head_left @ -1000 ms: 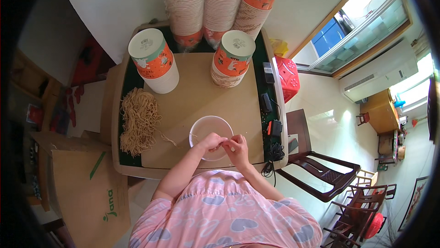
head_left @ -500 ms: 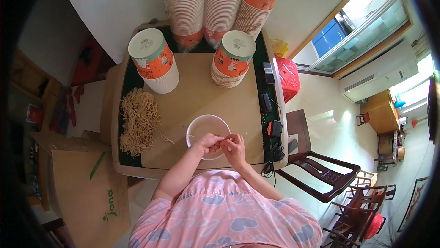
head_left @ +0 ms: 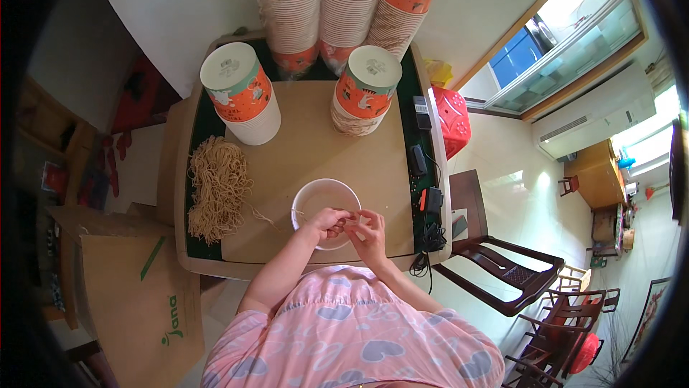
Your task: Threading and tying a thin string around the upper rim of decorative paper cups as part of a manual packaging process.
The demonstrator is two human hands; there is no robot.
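Observation:
A white paper bucket [head_left: 326, 190] stands open side up near the table's front edge. Over its near right part my two hands meet, fingertips close together. My left hand [head_left: 331, 223] is closed, its fingers curled. The thumb and fingers of my right hand [head_left: 369, 228] pinch beside it. Whatever lies between the fingers is too small to make out. A short bit of beige cord shows at the bucket's inner left wall. Left of the bucket lies a loose heap of beige cord [head_left: 217, 190], one strand trailing toward it.
Upside-down orange and green paper buckets stand in short stacks [head_left: 242, 97] [head_left: 364, 97] on the cardboard sheet [head_left: 301, 122]. Tall stacks [head_left: 291, 11] rise behind. Chargers and a black cable [head_left: 428, 239] line the right edge. A dark chair [head_left: 502, 266] stands to the right, a carton [head_left: 140, 302] to the left.
The fingers of my right hand have shifted slightly while pinching beside the left. Bucket and cord stay where they were; the view has moved a little.

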